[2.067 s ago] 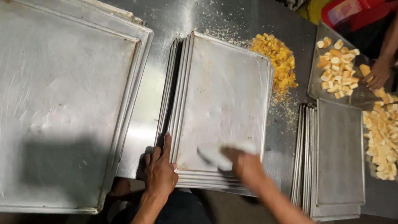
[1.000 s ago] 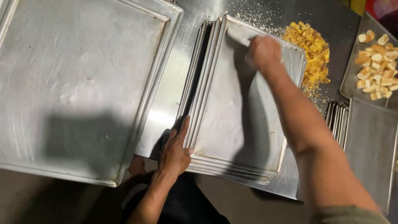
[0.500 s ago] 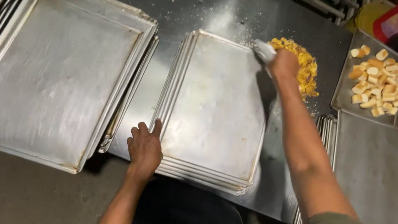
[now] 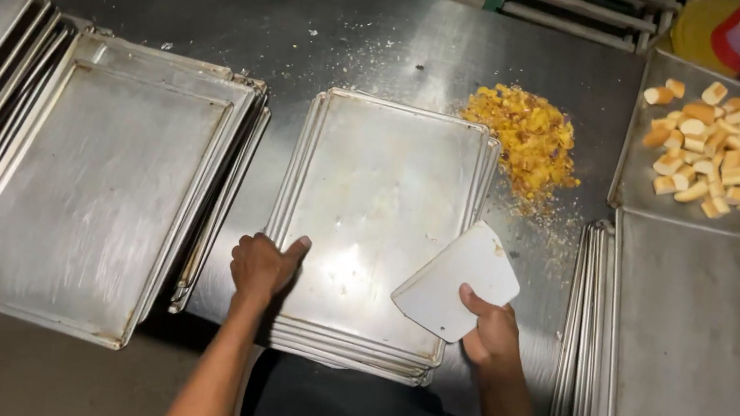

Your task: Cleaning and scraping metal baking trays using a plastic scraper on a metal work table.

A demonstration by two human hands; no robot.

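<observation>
1. The right hand (image 4: 494, 334) grips a white scraper (image 4: 457, 282), fingers clamped on its near edge, blade flat over the 4 o'clock corner of the middle tray stack (image 4: 380, 200).
2. The left hand (image 4: 261, 265) rests on that stack's 8 o'clock edge, fingers curled on the rim, thumb lying on the top tray.
3. A pile of yellow crumbs (image 4: 524, 142) lies on the steel bench (image 4: 335, 34) at 1 o'clock from the stack.
4. A bigger tray stack (image 4: 90, 192) sits at 9 o'clock, another stack (image 4: 699, 361) at 3 o'clock.
5. A tray of bread pieces (image 4: 706, 151) is at 2 o'clock.
</observation>
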